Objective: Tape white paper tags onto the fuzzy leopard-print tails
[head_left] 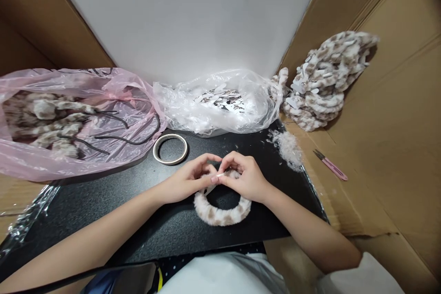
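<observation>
A fluffy headband (222,216), white with brown spots, lies as a closed ring on the black work surface close to my body. My left hand (191,179) pinches its far side with thumb and fingers. Just to the right, my right hand (245,177) grips the same part, and the fingertips of both hands meet. A small white piece shows between the thumbs; whether it is tape or a tag I cannot tell. Part of a white card hangs inside the ring beside my left thumb. My fingers hide the far part of the band.
A tape roll (170,149) lies beyond my left hand. Behind are a pink bag (131,87) of furry pieces with dark wires and a clear bag (179,110) of white cards. On the right are piled headbands (330,78), clear scraps (287,149) and pink-handled snips (332,166).
</observation>
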`<action>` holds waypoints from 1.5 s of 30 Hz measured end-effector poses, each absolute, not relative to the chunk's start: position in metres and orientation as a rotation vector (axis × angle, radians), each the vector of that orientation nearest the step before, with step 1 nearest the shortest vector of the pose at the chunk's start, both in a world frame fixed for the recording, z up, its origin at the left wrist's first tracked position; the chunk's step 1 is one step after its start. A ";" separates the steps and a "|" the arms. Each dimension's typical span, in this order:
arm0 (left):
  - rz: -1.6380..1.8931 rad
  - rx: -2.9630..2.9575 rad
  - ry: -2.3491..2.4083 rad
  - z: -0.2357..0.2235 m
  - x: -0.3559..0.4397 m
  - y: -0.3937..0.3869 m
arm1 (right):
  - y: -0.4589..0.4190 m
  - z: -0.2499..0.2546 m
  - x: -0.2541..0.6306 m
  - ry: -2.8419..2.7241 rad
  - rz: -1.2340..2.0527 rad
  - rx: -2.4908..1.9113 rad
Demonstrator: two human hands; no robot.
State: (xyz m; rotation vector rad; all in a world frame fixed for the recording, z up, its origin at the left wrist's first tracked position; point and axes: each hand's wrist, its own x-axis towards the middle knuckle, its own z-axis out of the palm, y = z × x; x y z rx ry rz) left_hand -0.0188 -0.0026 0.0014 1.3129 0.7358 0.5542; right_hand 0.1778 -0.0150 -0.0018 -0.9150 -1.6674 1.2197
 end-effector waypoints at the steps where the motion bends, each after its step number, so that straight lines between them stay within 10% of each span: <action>1: 0.550 1.320 0.731 0.002 -0.018 -0.005 | -0.015 -0.002 0.178 -1.715 1.178 -0.899; 20: 0.562 1.207 0.699 -0.008 -0.013 -0.005 | -0.012 0.016 0.186 -2.165 0.758 -0.803; 31: 0.837 1.223 0.891 0.000 -0.006 -0.001 | -0.050 0.002 0.398 -1.610 -0.275 -2.273; 45: 0.792 1.185 0.881 -0.008 -0.005 -0.008 | -0.026 -0.036 0.440 -1.767 -0.281 -2.280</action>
